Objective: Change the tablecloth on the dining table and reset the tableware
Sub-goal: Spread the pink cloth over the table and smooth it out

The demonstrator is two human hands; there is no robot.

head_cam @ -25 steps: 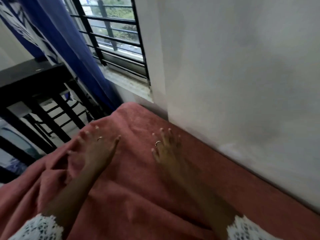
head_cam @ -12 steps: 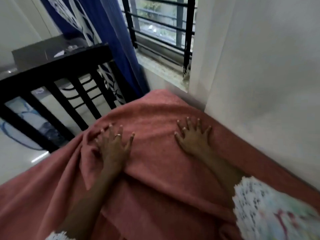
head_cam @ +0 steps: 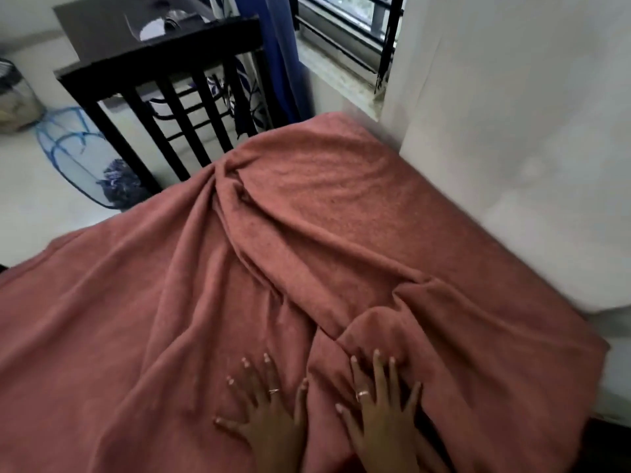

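Observation:
A rust-pink tablecloth (head_cam: 341, 213) covers the table and lies in long wrinkles that fan out from a bunched knot at the far left edge. My left hand (head_cam: 269, 414) lies flat on the cloth near the bottom of the view, fingers spread. Beside it, my right hand (head_cam: 379, 414) presses flat with straight fingers against a raised fold of the cloth. No tableware shows on the cloth.
A black slatted chair back (head_cam: 177, 107) stands at the table's far left side. A white wall (head_cam: 512, 131) runs along the right edge. A barred window (head_cam: 345, 32) and a blue curtain (head_cam: 273, 59) are behind. A blue mesh basket (head_cam: 85, 158) sits on the floor.
Both hands have slid back along the cloth toward me, from the far end by the window to the near part. Wrinkles now trail ahead of them.

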